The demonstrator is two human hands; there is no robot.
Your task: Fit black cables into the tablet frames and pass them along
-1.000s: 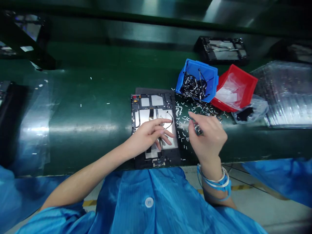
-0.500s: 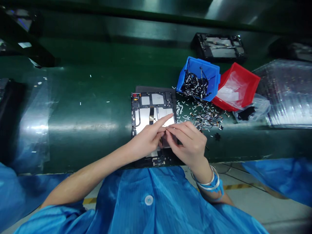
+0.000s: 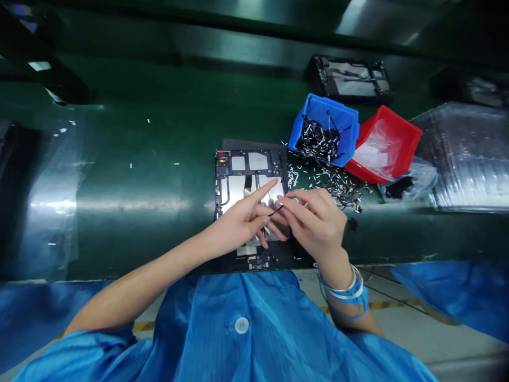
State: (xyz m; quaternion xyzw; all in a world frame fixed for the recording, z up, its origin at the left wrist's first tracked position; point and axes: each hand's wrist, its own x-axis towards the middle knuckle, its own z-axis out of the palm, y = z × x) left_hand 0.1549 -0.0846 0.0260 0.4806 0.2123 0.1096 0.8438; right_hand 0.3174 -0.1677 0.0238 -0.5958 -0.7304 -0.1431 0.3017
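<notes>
A thin dark cable [image 3: 277, 210] stretches between my two hands, above an opened tablet [image 3: 234, 185] with silvery battery panels and a black frame. My left hand [image 3: 244, 220] pinches one end between thumb and a finger, its index finger stretched out over the panels. At the other end, the thumb and fingertips of my right hand [image 3: 314, 217] close on the cable. The tablet lies on a dark pad [image 3: 254, 144], and a small circuit board [image 3: 258, 262] shows at its near edge. My hands hide the tablet's lower middle.
Right of the tablet stands a blue bin [image 3: 345, 119] of black cables, beside a red bin [image 3: 405, 143] with clear plastic. Small cables [image 3: 344, 193] and white scraps lie scattered before them. Clear trays [image 3: 469, 159] are stacked far right; a stack of devices [image 3: 352, 79] sits behind.
My right hand has moved slightly right, away from my left, and the dark cable now shows between them. The fingers of my left hand have spread a little.
</notes>
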